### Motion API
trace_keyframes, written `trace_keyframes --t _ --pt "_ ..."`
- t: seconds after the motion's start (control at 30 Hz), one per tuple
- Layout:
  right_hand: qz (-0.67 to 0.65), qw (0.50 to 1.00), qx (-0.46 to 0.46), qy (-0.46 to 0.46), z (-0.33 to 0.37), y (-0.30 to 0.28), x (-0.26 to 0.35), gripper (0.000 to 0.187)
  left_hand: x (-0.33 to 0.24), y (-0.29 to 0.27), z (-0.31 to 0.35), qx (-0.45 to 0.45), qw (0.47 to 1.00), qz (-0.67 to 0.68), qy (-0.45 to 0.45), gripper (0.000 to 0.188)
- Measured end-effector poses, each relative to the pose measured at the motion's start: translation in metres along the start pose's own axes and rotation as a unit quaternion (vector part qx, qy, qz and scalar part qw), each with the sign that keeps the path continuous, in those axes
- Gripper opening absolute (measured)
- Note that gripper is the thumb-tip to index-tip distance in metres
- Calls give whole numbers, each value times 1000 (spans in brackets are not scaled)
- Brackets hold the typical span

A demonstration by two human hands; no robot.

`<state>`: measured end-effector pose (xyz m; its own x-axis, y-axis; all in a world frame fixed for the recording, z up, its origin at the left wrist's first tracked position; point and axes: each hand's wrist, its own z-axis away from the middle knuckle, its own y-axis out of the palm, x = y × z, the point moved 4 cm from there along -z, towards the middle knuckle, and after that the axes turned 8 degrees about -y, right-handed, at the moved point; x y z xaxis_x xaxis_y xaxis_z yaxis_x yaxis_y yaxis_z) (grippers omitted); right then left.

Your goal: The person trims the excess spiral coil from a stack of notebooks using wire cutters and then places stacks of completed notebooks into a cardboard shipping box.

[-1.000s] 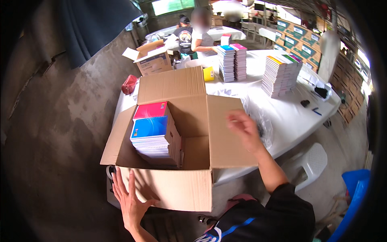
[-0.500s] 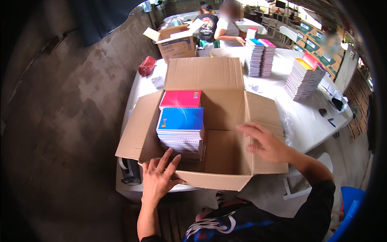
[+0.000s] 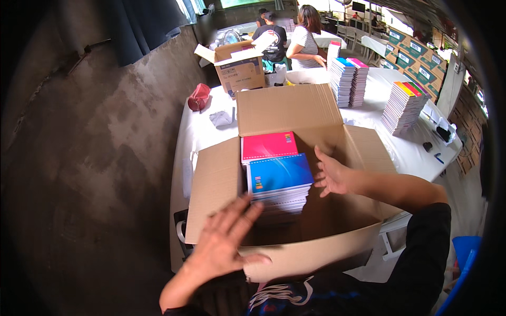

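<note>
An open cardboard box stands before me with its flaps folded out. Inside, toward its left, is a stack of notebooks with a blue cover on top. Behind it lies a stack topped by a pink notebook. My left hand is open, fingers spread, over the near left corner of the box beside the blue stack; whether the fingertips touch it I cannot tell. Open as well, my right hand reaches into the box close to the right side of the blue stack and holds nothing.
On the white-covered table stand tall notebook stacks and another pile farther right. A red pouch and a second open carton are at the far left. People sit and stand beyond; cartons are piled behind.
My right hand has moved left from beside the right flap into the box, up to the blue stack. My left hand has risen off the near edge toward the stack. The whole view has shifted.
</note>
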<state>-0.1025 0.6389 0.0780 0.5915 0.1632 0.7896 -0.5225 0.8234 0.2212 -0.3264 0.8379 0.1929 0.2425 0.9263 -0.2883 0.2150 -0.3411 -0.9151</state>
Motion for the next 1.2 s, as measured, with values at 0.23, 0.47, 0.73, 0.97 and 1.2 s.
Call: trace_keyframes --t 0.23,0.47,0.73,0.97,1.2 --pt "-189 974 111 -50 -14 40 -28 104 94 -11 -35 98 995 -10 -13 101" --pt "-246 945 142 -163 -6 76 -20 79 93 19 -96 118 989 20 90 105" --pt "-293 942 52 -158 0 77 -38 69 78 54 -156 180 976 24 118 97" --pt "-318 944 12 -91 -31 62 -61 76 87 72 -147 153 979 -45 129 103" --pt "-161 983 28 -78 -58 38 -91 81 86 70 -143 68 992 -14 103 117"
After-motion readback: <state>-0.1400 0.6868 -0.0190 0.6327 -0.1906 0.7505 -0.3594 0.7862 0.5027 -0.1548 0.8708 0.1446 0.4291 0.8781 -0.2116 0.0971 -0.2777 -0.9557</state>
